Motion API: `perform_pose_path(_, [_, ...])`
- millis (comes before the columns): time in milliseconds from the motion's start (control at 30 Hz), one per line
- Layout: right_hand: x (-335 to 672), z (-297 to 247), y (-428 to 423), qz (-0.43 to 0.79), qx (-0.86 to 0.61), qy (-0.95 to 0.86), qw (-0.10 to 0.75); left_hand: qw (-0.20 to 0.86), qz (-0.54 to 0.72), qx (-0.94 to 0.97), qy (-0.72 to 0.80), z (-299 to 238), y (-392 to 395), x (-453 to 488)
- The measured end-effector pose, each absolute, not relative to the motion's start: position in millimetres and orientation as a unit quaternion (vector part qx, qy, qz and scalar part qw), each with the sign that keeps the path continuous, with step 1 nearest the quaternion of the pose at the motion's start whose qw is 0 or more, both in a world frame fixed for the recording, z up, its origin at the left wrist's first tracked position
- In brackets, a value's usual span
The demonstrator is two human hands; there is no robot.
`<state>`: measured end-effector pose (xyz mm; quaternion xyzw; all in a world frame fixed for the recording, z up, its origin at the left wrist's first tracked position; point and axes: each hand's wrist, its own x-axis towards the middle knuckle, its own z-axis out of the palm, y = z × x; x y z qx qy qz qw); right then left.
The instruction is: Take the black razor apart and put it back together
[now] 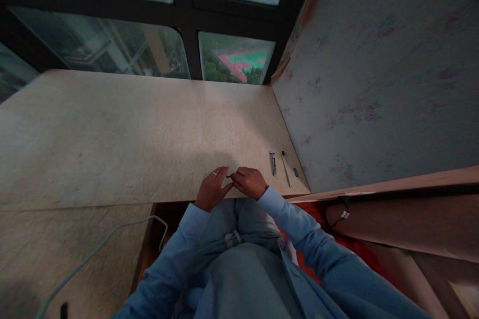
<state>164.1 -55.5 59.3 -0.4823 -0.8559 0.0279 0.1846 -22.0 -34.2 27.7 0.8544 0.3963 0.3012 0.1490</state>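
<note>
My right hand (250, 182) is closed, with its fingertips pinched on a small dark thin object (228, 176) too small to name. Facing it from the left, my left hand (213, 190), with a ring on one finger, curves with thumb and fingers apart around the object's free end. I cannot make out whether the left fingers touch it. Both hands are at the front edge of the pale tabletop (142, 129). To their right lie a razor (273, 163), a white toothbrush (286, 169) with a dark head, and a small dark green piece (296, 173).
A patterned wall (374, 84) bounds the right side, and a dark-framed window (189, 25) stands behind the tabletop. On the lower surface at the left, a pale cable (101, 245) trails over the edge. A small black item (64, 310) lies near it.
</note>
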Motion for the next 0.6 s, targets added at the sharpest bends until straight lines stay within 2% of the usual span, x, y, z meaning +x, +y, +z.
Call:
perform_pose_path(400, [187.1, 81.8, -91.3, 0.068, -0.535, -0.737, 0.407, 0.157, 0.326, 0.845, 0.393, 36.0, -40.4, 8.0])
perform_pose_path(600, [204.6, 92.1, -129.9, 0.082, -0.587, -0.644, 0.483, 0.176, 0.311, 0.856, 0.373, 33.7, -39.0, 51.6])
